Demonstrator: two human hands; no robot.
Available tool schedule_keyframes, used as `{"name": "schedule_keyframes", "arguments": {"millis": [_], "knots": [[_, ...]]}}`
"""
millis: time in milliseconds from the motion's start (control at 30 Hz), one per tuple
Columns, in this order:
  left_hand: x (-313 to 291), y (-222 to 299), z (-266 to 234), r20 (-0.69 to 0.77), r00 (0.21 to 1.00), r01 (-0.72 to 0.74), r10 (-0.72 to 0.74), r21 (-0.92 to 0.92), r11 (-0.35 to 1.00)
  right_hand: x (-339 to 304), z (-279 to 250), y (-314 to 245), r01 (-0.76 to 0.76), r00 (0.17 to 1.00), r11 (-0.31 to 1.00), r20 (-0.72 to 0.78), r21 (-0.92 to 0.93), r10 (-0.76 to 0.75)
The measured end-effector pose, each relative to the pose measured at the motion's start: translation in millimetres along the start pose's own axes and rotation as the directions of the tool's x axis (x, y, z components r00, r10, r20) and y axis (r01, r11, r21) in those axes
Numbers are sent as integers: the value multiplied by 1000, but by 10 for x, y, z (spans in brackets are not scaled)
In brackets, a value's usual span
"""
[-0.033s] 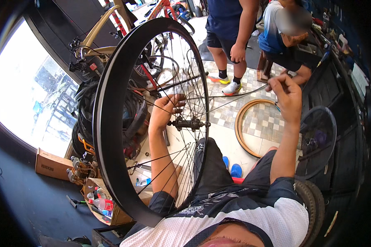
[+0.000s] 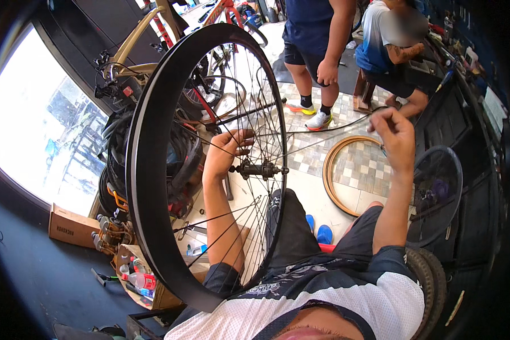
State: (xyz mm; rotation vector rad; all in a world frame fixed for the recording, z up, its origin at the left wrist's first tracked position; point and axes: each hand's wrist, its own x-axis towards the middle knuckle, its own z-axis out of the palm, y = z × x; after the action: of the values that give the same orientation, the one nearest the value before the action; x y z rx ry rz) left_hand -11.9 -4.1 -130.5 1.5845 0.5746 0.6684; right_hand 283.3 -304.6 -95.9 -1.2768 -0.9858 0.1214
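Head view: left fingers (image 2: 243,135) lie near the hub (image 2: 260,169) of the black wheel (image 2: 150,170), grip unclear; right fingers (image 2: 381,121) pinch a thin spoke (image 2: 304,145).

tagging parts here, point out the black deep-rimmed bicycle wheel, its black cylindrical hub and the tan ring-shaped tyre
Black wheel (image 2: 148,170), head view: rim's left side
Black hub (image 2: 260,169), head view: body's middle
Tan tyre (image 2: 327,177), head view: left side
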Motion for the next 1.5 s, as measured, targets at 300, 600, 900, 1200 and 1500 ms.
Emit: {"name": "schedule_keyframes", "arguments": {"millis": [300, 600, 900, 1200, 1500], "knots": [[-6, 39, -175, 114, 993, -6, 10, -31, 1000, -567, -310, 478, -322, 899, 938, 269, -125, 345], [20, -548, -360, 180, 969, -90, 170, -383, 920, -736, -179, 383, -355, 779, 914, 479, -195, 405], [4, -507, -289, 157, 975, -90, 159, -376, 922, -687, 44, 284, -281, 787, 946, 525, -162, 324], [36, -646, -284, 171, 978, -49, 123, -386, 921, -446, 795, 299, -63, 780, 977, 601, -202, 174], [38, -647, -225, 85, 995, -14, 60, -455, 890, -154, 1273, 287, 88, 778, 963, 621, -255, 93]]}}
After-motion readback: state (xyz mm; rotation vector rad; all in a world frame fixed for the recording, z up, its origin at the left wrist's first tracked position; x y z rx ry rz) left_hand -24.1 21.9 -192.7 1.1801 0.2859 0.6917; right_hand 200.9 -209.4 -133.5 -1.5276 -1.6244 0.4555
